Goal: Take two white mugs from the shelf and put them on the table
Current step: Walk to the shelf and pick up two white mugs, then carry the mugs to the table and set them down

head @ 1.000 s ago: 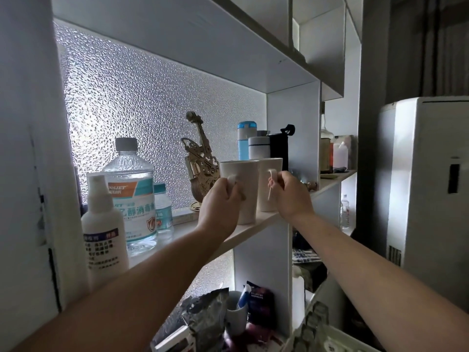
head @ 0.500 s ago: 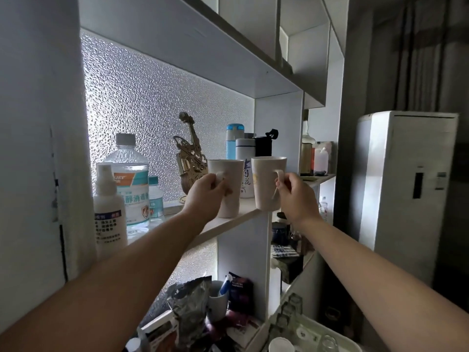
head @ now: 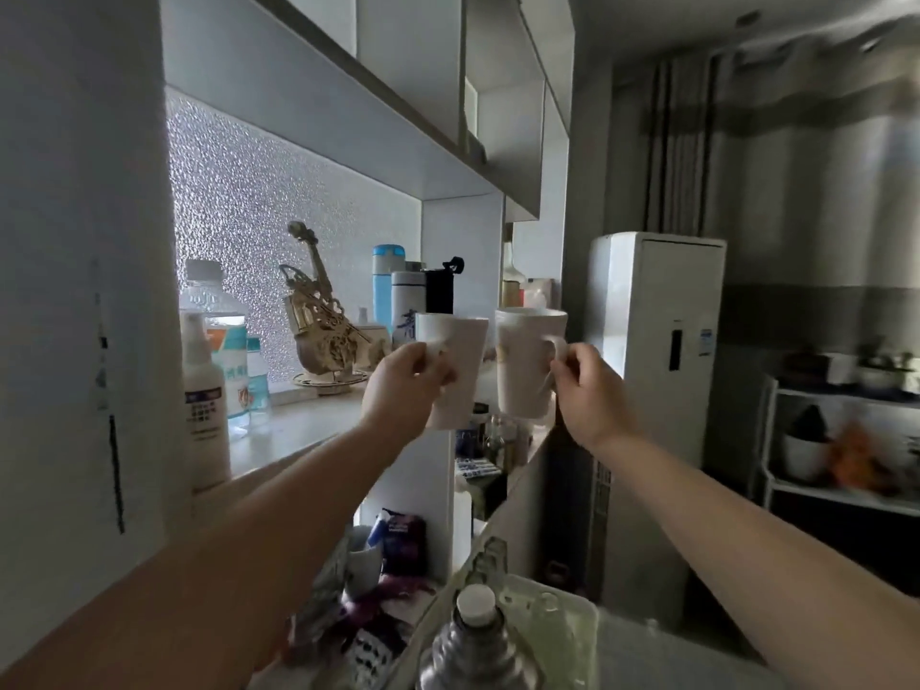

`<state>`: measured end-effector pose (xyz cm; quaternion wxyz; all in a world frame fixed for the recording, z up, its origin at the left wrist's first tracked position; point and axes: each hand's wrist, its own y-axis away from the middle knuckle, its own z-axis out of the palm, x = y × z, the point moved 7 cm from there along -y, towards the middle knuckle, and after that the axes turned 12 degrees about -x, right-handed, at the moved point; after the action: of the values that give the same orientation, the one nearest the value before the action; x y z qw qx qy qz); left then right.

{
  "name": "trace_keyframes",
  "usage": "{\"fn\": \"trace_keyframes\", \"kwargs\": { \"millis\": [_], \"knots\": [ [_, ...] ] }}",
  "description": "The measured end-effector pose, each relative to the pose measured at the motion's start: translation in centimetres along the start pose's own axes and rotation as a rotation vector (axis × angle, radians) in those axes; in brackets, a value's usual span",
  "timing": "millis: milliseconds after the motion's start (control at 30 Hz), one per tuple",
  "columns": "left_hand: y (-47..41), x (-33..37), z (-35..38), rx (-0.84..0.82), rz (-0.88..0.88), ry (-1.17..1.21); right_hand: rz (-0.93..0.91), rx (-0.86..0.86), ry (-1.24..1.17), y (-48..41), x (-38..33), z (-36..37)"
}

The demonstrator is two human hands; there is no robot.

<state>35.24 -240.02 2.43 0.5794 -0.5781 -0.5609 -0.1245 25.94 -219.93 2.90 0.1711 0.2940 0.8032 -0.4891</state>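
Two tall white mugs are held in the air just off the right end of the shelf (head: 308, 430). My left hand (head: 403, 390) grips the handle of the left white mug (head: 460, 356). My right hand (head: 592, 390) grips the handle of the right white mug (head: 525, 361). The mugs are upright, side by side and a little apart, clear of the shelf board. The table is not in view.
On the shelf stand a white pump bottle (head: 201, 405), a large clear bottle (head: 219, 341), a gold violin ornament (head: 323, 321) and several flasks (head: 398, 296). A white standing air conditioner (head: 657, 351) is to the right. A bottle cap (head: 475, 602) and clutter lie below.
Both hands have lifted the mugs off the shelf and carried them to the right and towards me. The view has swung right, showing more of the room.
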Motion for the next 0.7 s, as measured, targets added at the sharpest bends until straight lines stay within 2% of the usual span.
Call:
{"fn": "trace_keyframes", "kwargs": {
  "millis": [400,700],
  "knots": [
    [8.6,2.8,6.7,-0.202,0.031,0.087,0.221,0.078,0.185,13.2,-1.0,-9.4],
    [12.7,7.0,13.9,-0.278,0.076,0.094,0.312,0.108,0.294,21.7,-0.2,-18.1]
  ]
}}
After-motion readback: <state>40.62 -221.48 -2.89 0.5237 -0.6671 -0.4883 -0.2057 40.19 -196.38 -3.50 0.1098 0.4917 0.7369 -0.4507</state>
